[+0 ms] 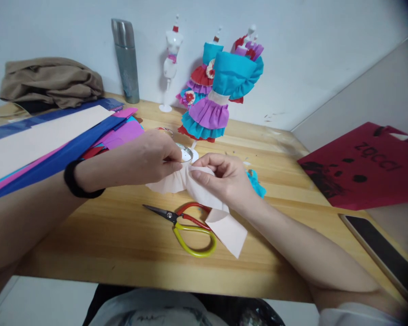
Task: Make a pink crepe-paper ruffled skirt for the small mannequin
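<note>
My left hand [161,156] and my right hand [224,179] meet above the table, each with thumb and fingers pinched on a pale cream strip of crepe paper [204,194]. Gathered folds fan out below my left fingers, and the strip's loose end hangs under my right hand down to the tabletop. Scissors [185,224] lie just below, blades pointing left, one handle red and the other yellow; the strip's end covers part of the red handle. Behind my hands, a mini dress form [221,95] wears a ruffled turquoise, purple and red paper dress.
Coloured paper sheets [51,136] and a brown cloth [51,81] lie at left. A metal bottle [125,63] and a white mini mannequin [172,59] stand at the wall. Turquoise scraps [256,183], a red bag [363,167] and a phone [381,253] are at right.
</note>
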`<action>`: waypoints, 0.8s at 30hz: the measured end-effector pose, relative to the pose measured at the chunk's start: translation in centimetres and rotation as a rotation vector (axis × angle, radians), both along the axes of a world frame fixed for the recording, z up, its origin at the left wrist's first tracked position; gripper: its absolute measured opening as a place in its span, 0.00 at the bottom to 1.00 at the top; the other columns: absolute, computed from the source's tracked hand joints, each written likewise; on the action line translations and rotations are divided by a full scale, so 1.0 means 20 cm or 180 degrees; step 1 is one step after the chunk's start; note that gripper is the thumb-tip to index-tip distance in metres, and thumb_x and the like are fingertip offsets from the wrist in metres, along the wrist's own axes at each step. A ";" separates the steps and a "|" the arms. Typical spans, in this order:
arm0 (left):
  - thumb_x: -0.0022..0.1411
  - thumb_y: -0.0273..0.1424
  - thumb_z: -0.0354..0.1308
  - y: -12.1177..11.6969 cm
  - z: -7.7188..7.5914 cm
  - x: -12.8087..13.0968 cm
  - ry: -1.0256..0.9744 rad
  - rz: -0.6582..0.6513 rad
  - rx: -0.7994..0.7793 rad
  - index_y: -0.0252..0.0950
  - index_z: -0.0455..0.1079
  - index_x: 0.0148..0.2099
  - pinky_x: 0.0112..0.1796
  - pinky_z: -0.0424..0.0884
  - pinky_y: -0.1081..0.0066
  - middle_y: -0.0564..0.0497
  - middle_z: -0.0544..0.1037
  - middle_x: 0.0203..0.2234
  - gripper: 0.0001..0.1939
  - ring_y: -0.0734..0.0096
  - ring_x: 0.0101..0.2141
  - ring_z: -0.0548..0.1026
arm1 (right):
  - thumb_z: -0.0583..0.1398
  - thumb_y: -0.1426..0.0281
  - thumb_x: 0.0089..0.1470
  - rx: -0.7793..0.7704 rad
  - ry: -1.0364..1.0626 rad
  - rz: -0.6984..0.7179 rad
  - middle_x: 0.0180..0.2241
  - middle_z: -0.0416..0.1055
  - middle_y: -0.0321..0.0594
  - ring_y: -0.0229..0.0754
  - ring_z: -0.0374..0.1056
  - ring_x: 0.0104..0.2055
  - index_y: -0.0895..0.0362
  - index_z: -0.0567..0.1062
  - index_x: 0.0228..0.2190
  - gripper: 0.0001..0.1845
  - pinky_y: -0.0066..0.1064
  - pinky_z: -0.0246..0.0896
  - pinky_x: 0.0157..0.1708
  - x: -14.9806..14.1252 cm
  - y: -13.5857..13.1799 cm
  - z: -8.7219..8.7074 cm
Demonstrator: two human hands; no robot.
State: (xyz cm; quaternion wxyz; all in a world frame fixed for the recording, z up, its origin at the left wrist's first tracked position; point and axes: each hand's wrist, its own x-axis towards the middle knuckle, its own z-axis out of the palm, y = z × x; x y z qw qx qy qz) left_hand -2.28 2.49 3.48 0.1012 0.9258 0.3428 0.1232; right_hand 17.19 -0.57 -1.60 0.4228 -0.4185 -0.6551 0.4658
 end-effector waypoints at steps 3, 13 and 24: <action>0.57 0.23 0.51 0.00 -0.01 0.00 -0.0083 -0.0073 0.0024 0.32 0.57 0.17 0.24 0.46 0.74 0.59 0.51 0.13 0.17 0.82 0.19 0.50 | 0.64 0.68 0.48 0.0156 0.0024 0.0072 0.25 0.72 0.35 0.35 0.63 0.25 0.56 0.76 0.27 0.05 0.28 0.56 0.24 0.00 0.00 -0.01; 0.57 0.23 0.53 0.01 -0.01 0.00 -0.0234 -0.0237 -0.0007 0.31 0.63 0.19 0.24 0.48 0.75 0.59 0.57 0.13 0.15 0.82 0.19 0.53 | 0.64 0.68 0.46 0.0238 -0.0064 -0.0148 0.19 0.63 0.30 0.31 0.53 0.20 0.57 0.70 0.24 0.07 0.26 0.47 0.20 0.00 0.01 0.01; 0.57 0.22 0.55 -0.01 0.00 0.01 -0.0122 -0.0126 0.0057 0.30 0.69 0.21 0.25 0.48 0.75 0.58 0.62 0.13 0.12 0.82 0.19 0.56 | 0.65 0.70 0.43 0.0128 0.0012 -0.0178 0.19 0.61 0.29 0.30 0.52 0.20 0.56 0.66 0.22 0.11 0.26 0.47 0.20 0.00 0.02 0.01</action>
